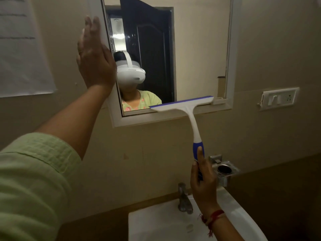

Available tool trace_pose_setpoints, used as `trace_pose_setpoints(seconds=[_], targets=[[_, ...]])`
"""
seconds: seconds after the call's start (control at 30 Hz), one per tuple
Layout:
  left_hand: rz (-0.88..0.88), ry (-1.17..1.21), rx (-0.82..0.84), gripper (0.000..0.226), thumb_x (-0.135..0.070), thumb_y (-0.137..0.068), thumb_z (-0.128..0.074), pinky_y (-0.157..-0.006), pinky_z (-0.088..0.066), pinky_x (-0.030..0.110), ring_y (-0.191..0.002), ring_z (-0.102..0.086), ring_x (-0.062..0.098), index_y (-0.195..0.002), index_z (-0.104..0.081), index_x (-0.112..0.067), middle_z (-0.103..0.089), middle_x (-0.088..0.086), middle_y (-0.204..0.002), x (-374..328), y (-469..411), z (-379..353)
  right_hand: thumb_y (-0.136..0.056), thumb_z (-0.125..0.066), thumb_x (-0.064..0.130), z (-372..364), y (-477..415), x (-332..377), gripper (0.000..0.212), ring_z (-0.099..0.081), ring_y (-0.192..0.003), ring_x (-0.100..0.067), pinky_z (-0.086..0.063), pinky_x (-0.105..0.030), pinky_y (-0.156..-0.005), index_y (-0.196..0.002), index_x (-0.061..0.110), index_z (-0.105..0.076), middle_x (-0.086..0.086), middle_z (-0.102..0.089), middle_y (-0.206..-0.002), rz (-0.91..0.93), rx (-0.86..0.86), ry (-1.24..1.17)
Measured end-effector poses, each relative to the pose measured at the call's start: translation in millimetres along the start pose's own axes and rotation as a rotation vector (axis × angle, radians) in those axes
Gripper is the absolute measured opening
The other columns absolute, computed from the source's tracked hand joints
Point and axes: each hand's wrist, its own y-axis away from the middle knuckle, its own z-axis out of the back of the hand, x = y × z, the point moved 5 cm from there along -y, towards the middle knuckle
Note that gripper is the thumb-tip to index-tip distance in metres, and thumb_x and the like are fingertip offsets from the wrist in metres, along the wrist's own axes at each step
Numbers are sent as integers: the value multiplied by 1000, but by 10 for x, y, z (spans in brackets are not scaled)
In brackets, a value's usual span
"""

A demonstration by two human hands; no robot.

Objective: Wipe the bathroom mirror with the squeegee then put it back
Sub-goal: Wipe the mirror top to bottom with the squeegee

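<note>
While my right hand (204,186) grips the blue lower handle, the squeegee (189,115) stands nearly upright with its blade laid across the bottom edge of the mirror (194,49), the blue rubber strip against the glass just above the lower white frame, toward the mirror's right corner. My fingers (200,154) there are wrapped and pressed together around the handle, one of them stretched up along its blue part. My left hand (94,56) lies flat on the mirror's left frame, palm to the frame, its fingers straight and close together, pointing up; a light green sleeve (33,180) covers that arm below the elbow. Below the mirror I see a white sink (156,223) with a metal tap (184,199) at its back edge, and just right of my right hand a chrome wall holder (224,169). Right of the mirror sits a white switch plate (278,98); left of it hangs a sheet of paper (22,49). A red thread (213,217) circles my right wrist.
</note>
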Motion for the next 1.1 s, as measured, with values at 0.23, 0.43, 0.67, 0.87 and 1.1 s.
trace_pose_setpoints(seconds=[0.23, 0.43, 0.67, 0.87, 1.1], targets=[[-13, 18, -4, 48, -17, -95, -26, -97, 5, 1, -138, -25, 18, -142, -30, -15, -26, 5, -151, 6, 13, -15, -94, -43, 24, 9, 50, -12, 51, -46, -62, -8, -45, -15, -54, -141, 28, -25, 8, -47, -82, -27, 2, -31], [-5, 62, -23, 45, -19, -94, -27, -103, -19, 15, -134, -33, 20, -137, -38, -14, -31, 2, -149, -10, 4, 7, -91, -42, 37, 92, -49, 85, 50, -56, -71, -8, -51, -17, -58, -135, 51, -23, 11, -51, -102, -72, -31, -74], [-12, 159, -29, 40, -22, -95, -29, -97, -36, 34, -125, -44, 26, -129, -45, -9, -38, 6, -145, -26, 16, 26, -93, -43, 24, 483, -1080, 543, 43, -56, -65, 0, -46, -7, -51, -133, 31, -31, 31, -48, -113, 122, -217, -129], [-33, 163, -20, 38, -17, -95, -32, -99, -33, 38, -125, -43, 28, -131, -44, -10, -41, 8, -143, 9, 14, 15, -93, -47, 25, 768, -1989, 891, 43, -58, -86, -23, -51, -20, -67, -134, 21, -33, -20, -52, -120, 301, -196, 79], [-52, 178, -40, 39, -12, -94, -37, -93, -40, 50, -119, -46, 36, -133, -39, -9, -45, 16, -137, 6, -4, 5, -95, -48, 20, 898, -2805, 1262, 46, -59, -102, -27, -56, -35, -81, -137, 12, -32, -15, -48, -132, 294, -255, 43]])
